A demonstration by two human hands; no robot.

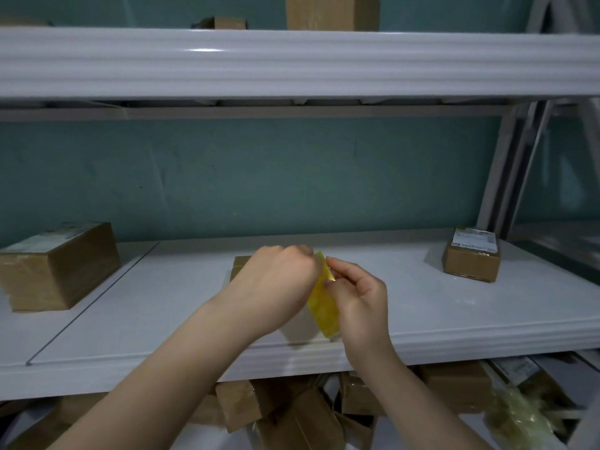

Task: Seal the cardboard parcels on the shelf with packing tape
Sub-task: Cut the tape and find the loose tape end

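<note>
Two hands met over the middle shelf (pixel 422 306), both closed on one roll of yellowish packing tape (pixel 323 303). The right hand (pixel 360 297) pinched the roll's upper edge between thumb and fingertips (pixel 329 282), apparently working at the free end; whether any strip was lifted cannot be told. The left hand (pixel 279 287) was curled, fingers folded together against the roll's far side, steadying it. The roll stood nearly edge-on to the camera, its long dimension running from upper left, at the fingertips, down to lower right, near the shelf's front lip.

Directly behind the left hand, and mostly hidden by it, lay a small cardboard parcel (pixel 240 266); only its left corner showed. It lay just beyond the fingers, away from the person and slightly leftward, so the left hand was nearer to it. In judgement, the coming move would carry the tape end forward and left onto that parcel, the roll being drawn back toward the right hand.

Outward, a larger parcel (pixel 61 271) sat at the shelf's left end and a labelled parcel (pixel 472 258) at its right, both well apart from the hands.
</note>
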